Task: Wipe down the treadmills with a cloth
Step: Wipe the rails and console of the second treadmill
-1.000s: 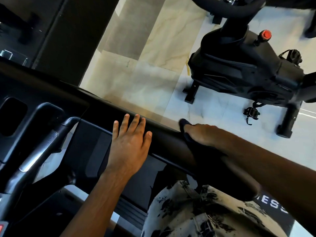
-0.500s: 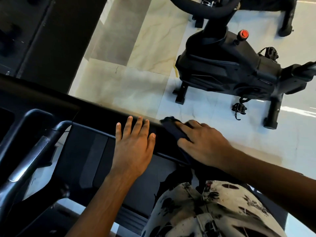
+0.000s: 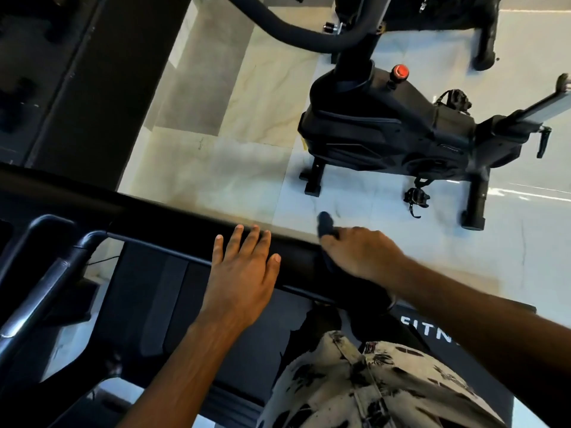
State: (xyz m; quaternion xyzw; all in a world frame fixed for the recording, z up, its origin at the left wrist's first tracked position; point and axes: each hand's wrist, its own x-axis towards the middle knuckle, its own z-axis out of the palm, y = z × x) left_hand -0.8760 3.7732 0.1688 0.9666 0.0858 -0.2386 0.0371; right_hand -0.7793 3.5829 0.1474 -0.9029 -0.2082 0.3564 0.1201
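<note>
- Two hands are on the treadmill's black side rail [image 3: 173, 223], and we are standing on the treadmill belt [image 3: 154, 298], looking down.
- Our left hand [image 3: 244, 273] lies flat on the rail with its fingers [image 3: 247, 239] straight and a little spread. It holds nothing. We think it should just steady us, not push hard.
- Our right hand [image 3: 361, 254] is just beside it on the same rail, and its fingers are curled over the dark cloth [image 3: 326, 225]. One end of the cloth sticks out past the fingertips, over the far edge of the rail.
- To wipe well, we would keep the cloth flat under the palm and slide it along the rail in one long line.
- We should wrap the cloth over the far edge too, since dust likes to hide there.
- Far off on the pale floor [image 3: 247, 168] stands a black exercise bike [image 3: 386, 131] with a red knob [image 3: 400, 71], well apart from us.
</note>
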